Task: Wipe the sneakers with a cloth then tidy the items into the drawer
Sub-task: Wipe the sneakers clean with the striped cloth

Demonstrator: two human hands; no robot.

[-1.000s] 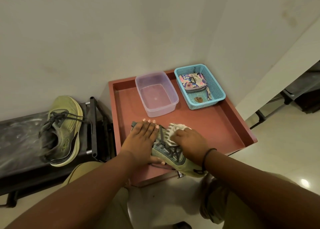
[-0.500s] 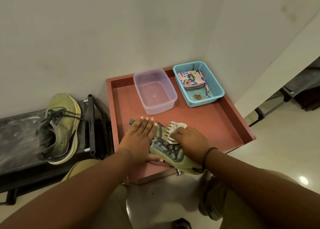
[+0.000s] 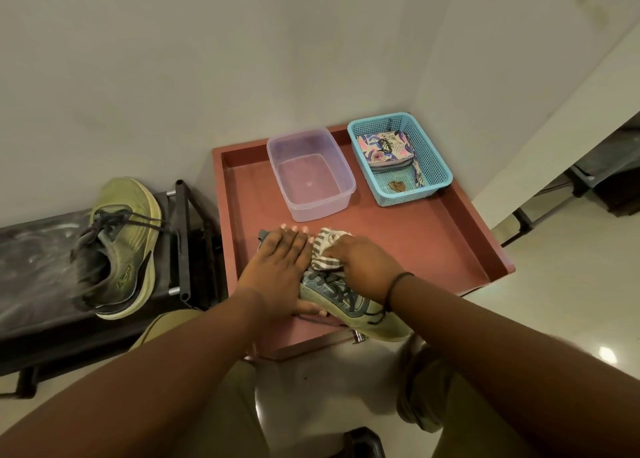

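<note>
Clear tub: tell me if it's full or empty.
Nearly empty: the clear tub has no lid, its bottom shows through, and only a possible thin film of water is visible.

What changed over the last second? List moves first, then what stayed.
Little moved: the right hand drew the striped cloth slightly back along the sneaker, bunching it against the left hand. Nothing was taken up or let go. The left hand keeps pressing the sneaker flat; second sneaker, clear tub and blue basket stayed put.
</note>
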